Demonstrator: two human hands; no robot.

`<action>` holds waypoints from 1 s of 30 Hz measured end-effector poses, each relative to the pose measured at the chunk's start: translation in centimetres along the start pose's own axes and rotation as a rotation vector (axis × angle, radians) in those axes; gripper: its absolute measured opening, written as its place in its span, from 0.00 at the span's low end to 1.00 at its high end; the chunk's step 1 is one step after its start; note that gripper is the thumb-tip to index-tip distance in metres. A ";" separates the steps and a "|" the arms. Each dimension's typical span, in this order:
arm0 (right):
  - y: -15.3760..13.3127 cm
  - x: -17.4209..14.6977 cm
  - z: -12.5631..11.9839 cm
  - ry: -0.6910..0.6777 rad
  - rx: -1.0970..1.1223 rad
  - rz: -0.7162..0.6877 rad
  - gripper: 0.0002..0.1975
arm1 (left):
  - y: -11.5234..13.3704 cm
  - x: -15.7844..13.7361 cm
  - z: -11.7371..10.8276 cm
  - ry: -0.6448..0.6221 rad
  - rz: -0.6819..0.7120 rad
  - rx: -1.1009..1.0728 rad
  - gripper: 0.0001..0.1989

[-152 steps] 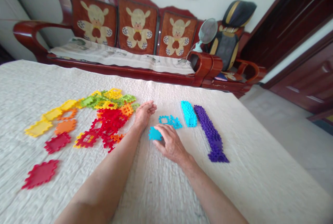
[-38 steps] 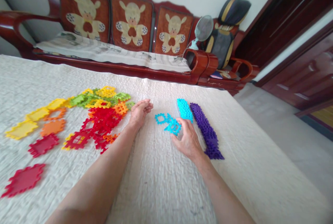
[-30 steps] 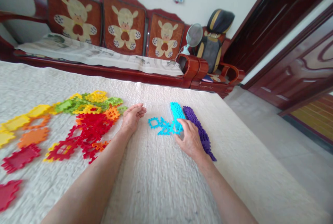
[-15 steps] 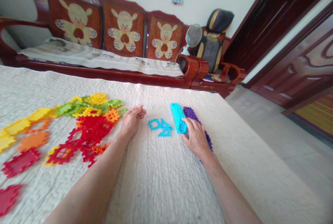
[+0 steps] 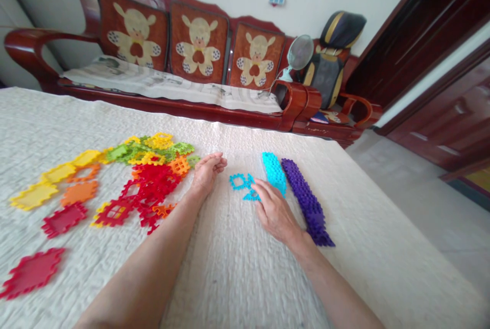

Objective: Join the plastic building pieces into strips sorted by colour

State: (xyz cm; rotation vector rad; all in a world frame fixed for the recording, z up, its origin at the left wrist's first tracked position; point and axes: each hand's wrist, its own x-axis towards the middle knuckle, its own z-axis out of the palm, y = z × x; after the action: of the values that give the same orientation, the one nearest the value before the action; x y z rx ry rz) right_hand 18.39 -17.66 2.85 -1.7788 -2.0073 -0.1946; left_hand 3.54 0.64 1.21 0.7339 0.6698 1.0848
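Observation:
My left hand (image 5: 209, 172) rests on its side on the cloth, fingers loosely bent and apart from the palm, with nothing visible in it. Right of it lie loose light-blue interlocking plastic pieces: a square frame (image 5: 239, 181) and smaller ones partly under my right hand (image 5: 276, 211). That hand is palm down, its fingers stretched out over the loose piece (image 5: 250, 195), touching or just above it; I cannot tell which. Behind its fingers runs a row of overlapping light-blue pieces (image 5: 273, 168). A longer row of purple pieces (image 5: 306, 194) lies to the right.
Red pieces (image 5: 155, 186) are heaped left of my left arm, with orange, green (image 5: 141, 151) and yellow ones (image 5: 59, 172) around them. Single red plates (image 5: 34, 270) lie at the near left. Beyond the cloth-covered table (image 5: 229, 278) stand a wooden sofa (image 5: 168, 107) and a small fan (image 5: 299, 52).
My right hand has left the light-blue row and moved left to the loose light-blue pieces. My left hand stays in place. The view has turned slightly left.

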 end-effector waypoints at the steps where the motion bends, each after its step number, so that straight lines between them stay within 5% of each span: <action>1: -0.4 0.3 0.4 -0.015 -0.014 0.000 0.21 | 0.0 0.0 0.0 -0.004 0.004 -0.003 0.16; 8: -1.5 1.7 2.5 -0.079 -0.102 0.124 0.24 | 0.0 -0.2 0.1 -0.008 0.011 -0.003 0.16; 16: -3.8 1.9 0.9 -0.101 -0.043 0.106 0.15 | 0.1 -0.3 0.2 -0.003 0.007 -0.003 0.15; 24: 0.4 1.0 -0.9 0.165 -0.211 0.243 0.20 | 0.1 -0.2 0.2 0.002 0.000 -0.004 0.16; 30: 1.7 0.3 -0.6 0.045 -0.265 0.218 0.26 | 0.0 -0.2 0.1 -0.002 0.009 0.016 0.17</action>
State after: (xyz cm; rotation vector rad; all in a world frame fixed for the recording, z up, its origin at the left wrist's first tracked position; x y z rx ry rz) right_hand 20.15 -17.34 3.25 -2.1198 -1.8065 -0.4450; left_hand 3.56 0.38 1.30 0.7522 0.6742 1.0883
